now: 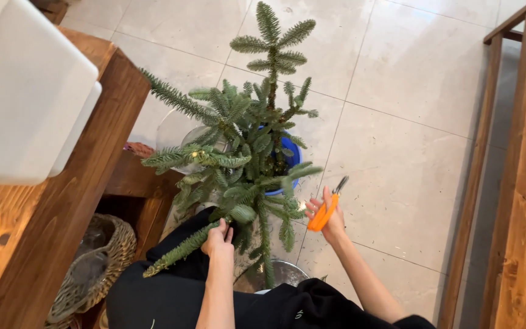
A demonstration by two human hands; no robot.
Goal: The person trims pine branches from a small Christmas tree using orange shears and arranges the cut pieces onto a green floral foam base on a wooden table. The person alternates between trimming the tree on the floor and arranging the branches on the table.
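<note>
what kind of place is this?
Probably a home interior: pale tiled floor, wooden furniture with a wicker basket tucked under it, and a small potted fir tree in a blue pot.

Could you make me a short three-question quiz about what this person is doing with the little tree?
1. True or false: the right hand holds orange-handled scissors.
2. What does the left hand grip?
A) a low branch of the small fir tree
B) the wicker basket
C) the blue pot
3. Fill in: the tree stands on a pale ____ floor.

Key: 1 true; 2 A; 3 tiled.
</note>
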